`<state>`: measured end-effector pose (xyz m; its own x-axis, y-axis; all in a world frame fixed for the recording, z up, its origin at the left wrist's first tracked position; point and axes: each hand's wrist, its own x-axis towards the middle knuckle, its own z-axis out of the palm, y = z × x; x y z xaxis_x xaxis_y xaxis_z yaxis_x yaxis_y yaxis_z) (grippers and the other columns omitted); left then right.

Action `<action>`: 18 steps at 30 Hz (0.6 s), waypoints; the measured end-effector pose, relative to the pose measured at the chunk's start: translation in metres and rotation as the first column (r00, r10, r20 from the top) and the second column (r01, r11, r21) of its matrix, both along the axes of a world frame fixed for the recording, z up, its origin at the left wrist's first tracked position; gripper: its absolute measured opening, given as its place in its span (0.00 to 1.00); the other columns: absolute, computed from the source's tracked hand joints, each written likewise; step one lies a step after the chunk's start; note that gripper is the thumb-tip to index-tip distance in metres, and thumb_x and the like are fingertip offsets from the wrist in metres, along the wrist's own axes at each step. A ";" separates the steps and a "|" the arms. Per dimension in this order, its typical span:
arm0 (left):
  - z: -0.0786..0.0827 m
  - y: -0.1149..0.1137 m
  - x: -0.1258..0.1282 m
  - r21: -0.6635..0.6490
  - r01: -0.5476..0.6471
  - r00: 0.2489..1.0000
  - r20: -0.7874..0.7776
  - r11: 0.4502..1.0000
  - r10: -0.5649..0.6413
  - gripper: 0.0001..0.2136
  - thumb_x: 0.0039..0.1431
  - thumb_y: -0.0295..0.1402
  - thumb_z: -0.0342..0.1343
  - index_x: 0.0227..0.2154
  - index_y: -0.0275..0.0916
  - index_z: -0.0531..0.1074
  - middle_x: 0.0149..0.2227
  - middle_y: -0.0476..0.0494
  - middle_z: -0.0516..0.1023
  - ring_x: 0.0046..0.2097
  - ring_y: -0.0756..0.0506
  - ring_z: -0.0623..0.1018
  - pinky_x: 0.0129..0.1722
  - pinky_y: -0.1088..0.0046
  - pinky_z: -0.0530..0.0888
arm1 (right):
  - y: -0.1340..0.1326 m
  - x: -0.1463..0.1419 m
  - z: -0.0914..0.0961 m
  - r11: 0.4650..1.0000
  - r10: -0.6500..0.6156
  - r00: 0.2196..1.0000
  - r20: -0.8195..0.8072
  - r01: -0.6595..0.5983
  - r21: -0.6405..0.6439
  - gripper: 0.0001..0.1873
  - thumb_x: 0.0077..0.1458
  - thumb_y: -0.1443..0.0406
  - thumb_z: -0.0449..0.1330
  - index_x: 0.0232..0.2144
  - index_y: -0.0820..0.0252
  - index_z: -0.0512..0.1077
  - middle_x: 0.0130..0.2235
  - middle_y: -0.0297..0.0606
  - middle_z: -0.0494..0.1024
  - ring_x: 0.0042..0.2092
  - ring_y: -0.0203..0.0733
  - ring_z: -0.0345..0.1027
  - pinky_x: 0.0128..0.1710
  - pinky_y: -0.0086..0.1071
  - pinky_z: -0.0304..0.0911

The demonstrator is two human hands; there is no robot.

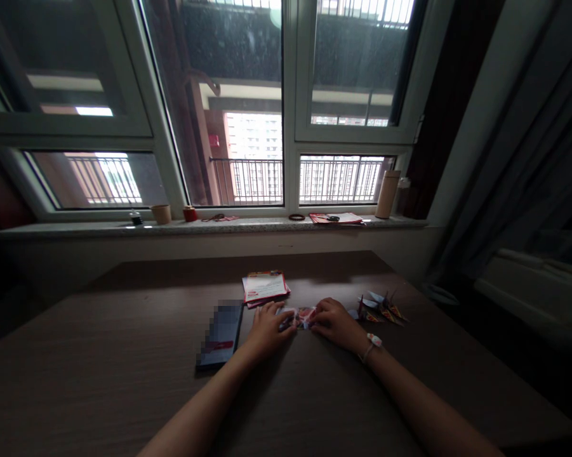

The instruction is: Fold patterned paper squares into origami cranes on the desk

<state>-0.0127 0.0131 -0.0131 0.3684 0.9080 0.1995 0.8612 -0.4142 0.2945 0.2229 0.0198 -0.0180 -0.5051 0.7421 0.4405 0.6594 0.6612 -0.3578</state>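
A small piece of printed, colourful paper [305, 315] lies on the table between my two hands. My left hand [268, 327] holds its left end, the fingers bent and pressed on it. On the opposite end, the fingers of my right hand [336, 322] pinch the paper; a bracelet with a light charm circles that wrist. Part of the paper is hidden beneath the fingers. A tablet or large phone [226, 336], partly pixelated, lies left of my left hand. Just beyond that hand sits a stack of red-bordered printed sheets [266, 285]. Several pointed folded-paper pieces [385, 310] stand right of my right hand.
The dark wooden table [99, 355] reaches toward a stone windowsill [261, 227]. On the sill are a paper cup [160, 214], a red spool-like item [189, 213], red-and-white papers [336, 219] with a dark object on top, and a tall tan bottle [387, 195]. Grey curtains hang at the right.
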 end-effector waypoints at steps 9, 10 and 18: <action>-0.001 -0.001 0.003 -0.081 0.002 0.999 -0.035 0.997 -0.004 0.21 0.64 0.47 0.48 0.59 0.55 0.67 0.67 0.44 0.60 0.69 0.33 0.55 0.64 0.40 0.49 | -0.003 -0.001 0.005 0.995 0.057 0.998 -0.003 -0.057 -0.084 0.05 0.54 0.65 0.65 0.36 0.54 0.79 0.43 0.36 0.80 0.46 0.42 0.73 0.60 0.44 0.53; -0.001 -0.001 0.002 -0.089 0.004 0.999 -0.043 0.996 -0.008 0.21 0.65 0.47 0.48 0.59 0.55 0.66 0.68 0.44 0.59 0.69 0.33 0.53 0.64 0.39 0.48 | -0.005 -0.002 0.007 0.996 0.051 0.999 0.017 -0.049 -0.076 0.05 0.55 0.66 0.65 0.36 0.54 0.79 0.43 0.36 0.80 0.46 0.42 0.73 0.61 0.46 0.52; 0.000 -0.001 0.002 -0.107 0.017 0.998 -0.066 0.994 -0.024 0.22 0.66 0.46 0.44 0.62 0.56 0.62 0.69 0.46 0.55 0.70 0.34 0.51 0.64 0.36 0.46 | -0.011 -0.008 0.010 0.998 0.023 0.984 0.176 -0.034 0.057 0.06 0.57 0.66 0.61 0.35 0.54 0.78 0.38 0.35 0.80 0.43 0.39 0.73 0.63 0.48 0.51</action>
<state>-0.0105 0.0123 -0.0134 0.3964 0.9149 0.0763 0.8724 -0.4013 0.2792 0.2152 0.0092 -0.0080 -0.5988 0.7017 0.3861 0.6889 0.6971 -0.1984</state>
